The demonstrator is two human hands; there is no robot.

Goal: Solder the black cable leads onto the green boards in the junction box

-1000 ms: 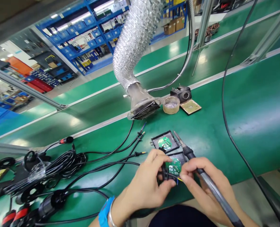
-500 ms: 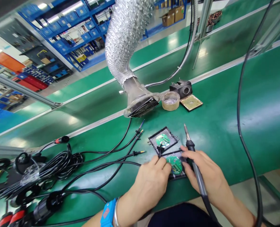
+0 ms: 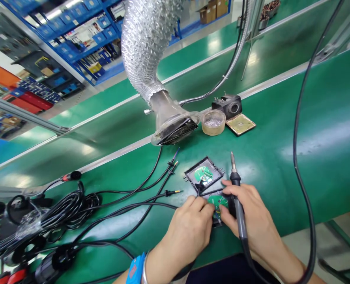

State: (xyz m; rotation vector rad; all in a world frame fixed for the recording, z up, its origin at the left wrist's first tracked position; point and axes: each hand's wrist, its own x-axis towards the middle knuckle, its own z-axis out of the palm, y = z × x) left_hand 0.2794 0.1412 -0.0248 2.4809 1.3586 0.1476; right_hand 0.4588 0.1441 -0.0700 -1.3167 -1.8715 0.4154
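Observation:
My left hand [image 3: 189, 223] is closed around a black cable, whose dark end fitting [image 3: 200, 186] sticks out past the fingers over the rear case. My right hand [image 3: 253, 211] carries a soldering iron [image 3: 239, 211], its bare tip pointing away from me and clear of the boards. The right thumb and fingers also reach to the nearer green circuit board [image 3: 218, 201], partly covered by both hands. Behind it, a second green circuit board [image 3: 203, 173] sits in an open black case [image 3: 189, 174]. What the left fingertips pinch besides the cable is hidden.
A fume extractor nozzle [image 3: 175, 122] hangs over the green bench. Behind the boards are a round tub [image 3: 213, 123], a black iron stand [image 3: 228, 105] and a shallow tray [image 3: 241, 124]. Coiled black cables [image 3: 62, 211] crowd the left. The iron's cord [image 3: 296, 157] loops at right.
My right thumb has shifted left onto the nearer board, and the soldering iron stands more upright in the view. My left hand stays at the cable. The camera view has turned slightly.

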